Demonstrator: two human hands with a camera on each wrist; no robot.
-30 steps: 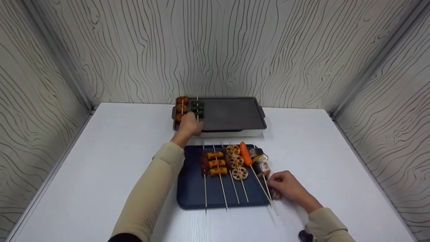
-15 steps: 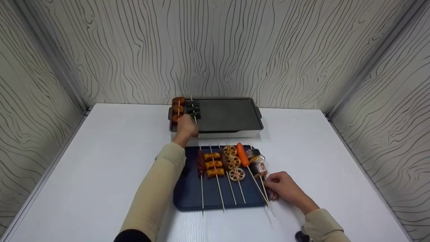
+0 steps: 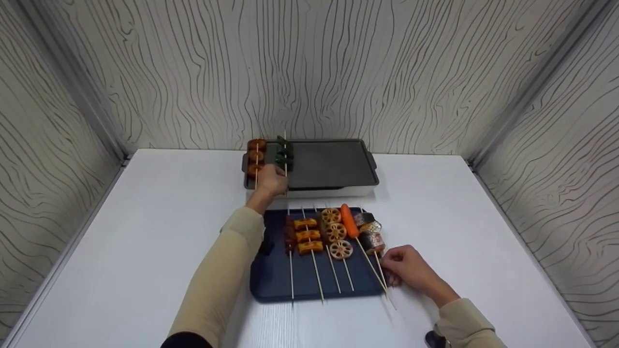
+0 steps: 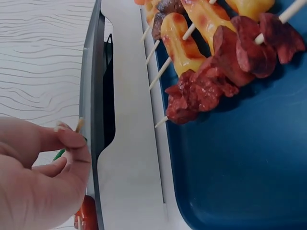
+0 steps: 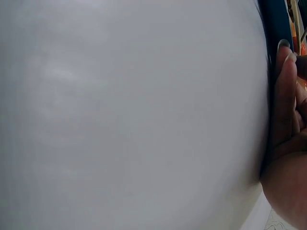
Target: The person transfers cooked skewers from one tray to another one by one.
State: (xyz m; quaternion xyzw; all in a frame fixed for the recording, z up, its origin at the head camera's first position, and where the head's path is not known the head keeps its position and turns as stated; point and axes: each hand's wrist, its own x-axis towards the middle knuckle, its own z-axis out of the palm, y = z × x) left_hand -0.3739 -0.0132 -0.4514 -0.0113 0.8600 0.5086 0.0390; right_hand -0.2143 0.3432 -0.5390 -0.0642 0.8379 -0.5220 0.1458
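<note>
My left hand pinches the stick of a green vegetable skewer over the left part of a dark griddle. In the left wrist view, the stick's end pokes out between thumb and fingers, and the hand covers most of the green pieces. Left of it on the griddle lies a skewer of orange-brown round pieces. At the right edge of the blue tray, my right hand grips the rim with curled fingers, beside the stick of a fish-chunk skewer. The right wrist view shows its fingers along that edge.
On the tray lie a dark red meat skewer, a yellow skewer, lotus root slices and an orange sausage on a stick. Several sticks overhang the tray's front edge. Patterned panels enclose the white table.
The green skewer has swung from a leftward lean to nearly straight, its far end shifting right. My left hand has moved slightly with it, while my right hand stays at the tray edge.
</note>
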